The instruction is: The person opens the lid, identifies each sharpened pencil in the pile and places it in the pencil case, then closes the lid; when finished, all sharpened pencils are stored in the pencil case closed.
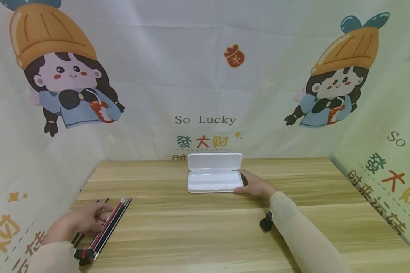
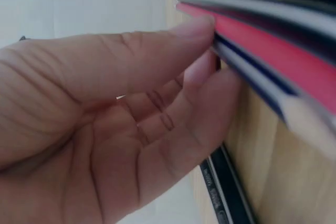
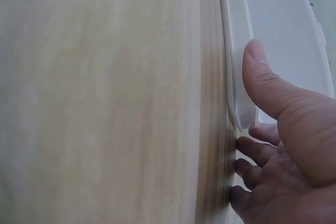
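Observation:
On the left of the table, my left hand reaches over a row of pencils. Its thumb and a finger pinch a blue-and-white striped pencil in the left wrist view, with a red pencil lying against the thumb tip. Farther right, a white pencil case stands with its lid raised. My right hand holds the case's right end, thumb over the front corner and the other fingers around the end. In the right wrist view those fingers touch the tabletop.
Dark pencils or pens lie partly hidden under the left hand and wrist. The wooden table ends at a printed cloth backdrop behind and on both sides. Small black devices sit at both wrists.

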`<state>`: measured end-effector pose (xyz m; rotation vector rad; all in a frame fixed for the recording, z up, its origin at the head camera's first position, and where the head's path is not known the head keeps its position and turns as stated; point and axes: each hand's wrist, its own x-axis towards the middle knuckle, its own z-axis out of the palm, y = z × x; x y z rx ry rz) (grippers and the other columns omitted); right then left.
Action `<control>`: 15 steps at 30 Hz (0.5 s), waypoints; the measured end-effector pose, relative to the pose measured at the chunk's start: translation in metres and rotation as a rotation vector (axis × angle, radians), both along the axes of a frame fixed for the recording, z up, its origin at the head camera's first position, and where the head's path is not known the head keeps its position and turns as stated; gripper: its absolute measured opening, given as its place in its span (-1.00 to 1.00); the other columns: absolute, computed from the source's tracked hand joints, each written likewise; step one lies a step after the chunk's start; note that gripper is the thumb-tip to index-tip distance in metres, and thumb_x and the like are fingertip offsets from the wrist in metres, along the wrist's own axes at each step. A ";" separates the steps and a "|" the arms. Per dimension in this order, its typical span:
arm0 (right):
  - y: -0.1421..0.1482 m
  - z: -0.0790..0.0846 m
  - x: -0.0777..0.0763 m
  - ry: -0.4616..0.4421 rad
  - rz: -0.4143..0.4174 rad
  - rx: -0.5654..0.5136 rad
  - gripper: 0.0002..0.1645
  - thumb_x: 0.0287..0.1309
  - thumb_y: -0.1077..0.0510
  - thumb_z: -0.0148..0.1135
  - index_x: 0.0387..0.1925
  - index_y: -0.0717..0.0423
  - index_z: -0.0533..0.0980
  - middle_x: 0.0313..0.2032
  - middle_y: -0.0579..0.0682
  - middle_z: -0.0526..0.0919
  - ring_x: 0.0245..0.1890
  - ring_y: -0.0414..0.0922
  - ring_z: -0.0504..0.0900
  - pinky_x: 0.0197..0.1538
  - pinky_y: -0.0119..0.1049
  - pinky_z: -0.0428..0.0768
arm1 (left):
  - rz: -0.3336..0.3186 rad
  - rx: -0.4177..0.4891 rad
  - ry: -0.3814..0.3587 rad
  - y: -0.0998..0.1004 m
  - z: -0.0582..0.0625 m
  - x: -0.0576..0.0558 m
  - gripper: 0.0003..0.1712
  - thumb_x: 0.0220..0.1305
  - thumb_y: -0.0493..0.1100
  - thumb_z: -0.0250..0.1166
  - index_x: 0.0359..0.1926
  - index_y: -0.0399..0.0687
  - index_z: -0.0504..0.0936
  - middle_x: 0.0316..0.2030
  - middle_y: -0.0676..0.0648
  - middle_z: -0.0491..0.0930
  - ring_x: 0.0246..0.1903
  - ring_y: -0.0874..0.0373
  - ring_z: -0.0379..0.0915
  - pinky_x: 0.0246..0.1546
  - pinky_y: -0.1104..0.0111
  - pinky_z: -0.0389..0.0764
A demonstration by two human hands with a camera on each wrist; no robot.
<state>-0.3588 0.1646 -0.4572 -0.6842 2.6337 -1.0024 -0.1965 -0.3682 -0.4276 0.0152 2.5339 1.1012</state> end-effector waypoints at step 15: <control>-0.001 -0.001 0.002 0.010 0.043 -0.033 -0.07 0.27 0.06 0.39 0.50 0.31 0.15 0.45 0.32 0.25 0.49 0.26 0.13 0.52 0.19 0.00 | 0.035 -0.178 0.143 -0.004 -0.005 -0.004 -0.42 0.01 -0.47 0.47 0.04 -0.53 0.41 -0.38 -0.09 0.40 -0.36 0.04 0.36 -0.34 0.27 0.41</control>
